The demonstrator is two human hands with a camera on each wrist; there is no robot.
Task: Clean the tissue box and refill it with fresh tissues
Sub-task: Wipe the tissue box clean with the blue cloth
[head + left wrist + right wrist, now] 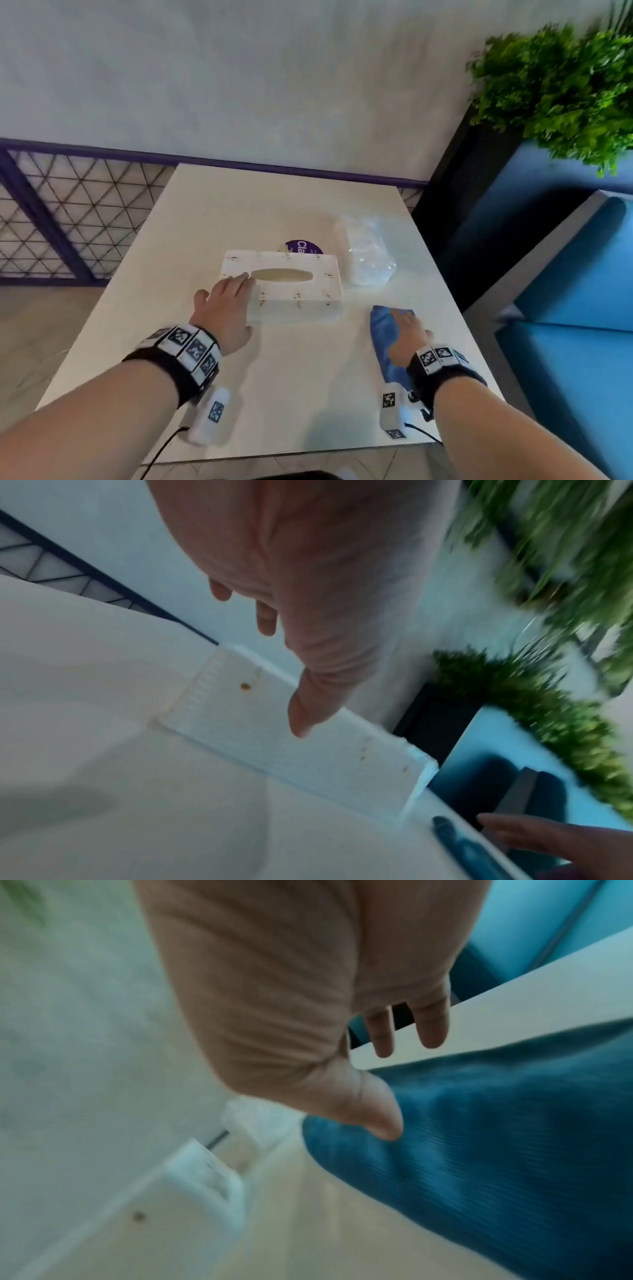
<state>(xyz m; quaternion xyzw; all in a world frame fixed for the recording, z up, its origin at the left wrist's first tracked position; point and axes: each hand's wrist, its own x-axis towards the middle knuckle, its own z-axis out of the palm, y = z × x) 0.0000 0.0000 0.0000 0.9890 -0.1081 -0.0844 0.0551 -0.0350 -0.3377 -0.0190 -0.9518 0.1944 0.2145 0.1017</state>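
The white tissue box (291, 287), speckled with small brown marks and with an oval slot on top, lies in the middle of the white table (291, 394). My left hand (233, 303) rests on its left end with straight fingers across the top. In the left wrist view my thumb (304, 712) points at the box's near side (260, 739). A blue cloth (385, 337) lies to the right of the box. My right hand (406, 329) lies flat over it, and the thumb (373, 1112) touches the cloth (496, 1150). A clear plastic pack of tissues (368, 257) sits behind the box on the right.
A round purple sticker (303, 247) shows just behind the box. The table's right edge borders a blue seat (575, 308). Green plants (561, 85) hang over a black planter at the back right. A mesh railing (68, 222) runs along the left.
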